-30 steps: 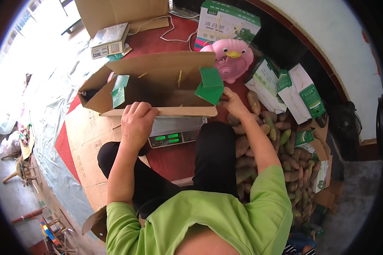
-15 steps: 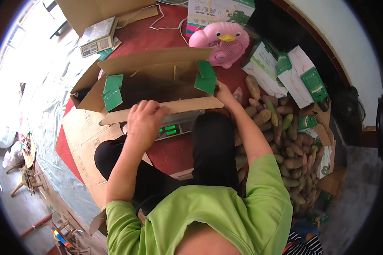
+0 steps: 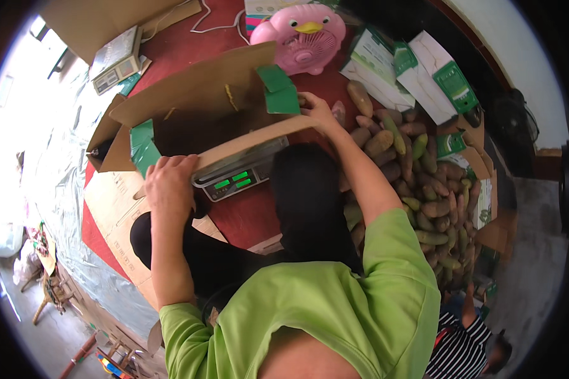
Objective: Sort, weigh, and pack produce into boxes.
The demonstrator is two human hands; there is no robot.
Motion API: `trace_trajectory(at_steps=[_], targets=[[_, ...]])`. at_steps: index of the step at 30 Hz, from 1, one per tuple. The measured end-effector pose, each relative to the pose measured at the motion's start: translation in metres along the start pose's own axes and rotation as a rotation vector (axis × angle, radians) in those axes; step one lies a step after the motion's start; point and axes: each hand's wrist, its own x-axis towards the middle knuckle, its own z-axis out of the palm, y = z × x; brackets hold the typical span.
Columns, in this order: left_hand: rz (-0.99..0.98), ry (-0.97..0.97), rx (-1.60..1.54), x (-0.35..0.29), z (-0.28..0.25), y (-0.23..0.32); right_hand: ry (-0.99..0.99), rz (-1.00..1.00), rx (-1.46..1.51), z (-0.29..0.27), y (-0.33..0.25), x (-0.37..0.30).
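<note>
An open cardboard box with green inner end flaps lies in front of me, its long flaps spread and its inside dark. My left hand is closed over the near left edge of the box by the front flap. At the box's right end, my right hand grips the side next to the green flap, its fingertips partly hidden. Beneath the front flap is a digital scale with lit green displays, partly covered by the box. Whether the box rests fully on the scale cannot be seen.
A heap of long brown and greenish vegetables lies to my right. Beyond the box stand a pink fan and a second scale. White-green cartons lie far right. A person in a striped shirt is at lower right.
My left hand has slid left along the front flap to the box's corner. The box sits further left in view, and more of the scale's display shows. A person's arm appears lower right.
</note>
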Motion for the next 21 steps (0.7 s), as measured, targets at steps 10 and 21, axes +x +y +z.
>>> trace_trajectory(at_steps=[10, 21], targets=[[-0.125, -0.074, -0.08, -0.004, -0.002, 0.008, 0.227, 0.161, -0.203, -0.026, 0.066, -0.133], [-0.084, -0.036, -0.001, -0.008, 0.005, 0.014, -0.117, 0.549, -1.033, -0.056, 0.168, -0.347]])
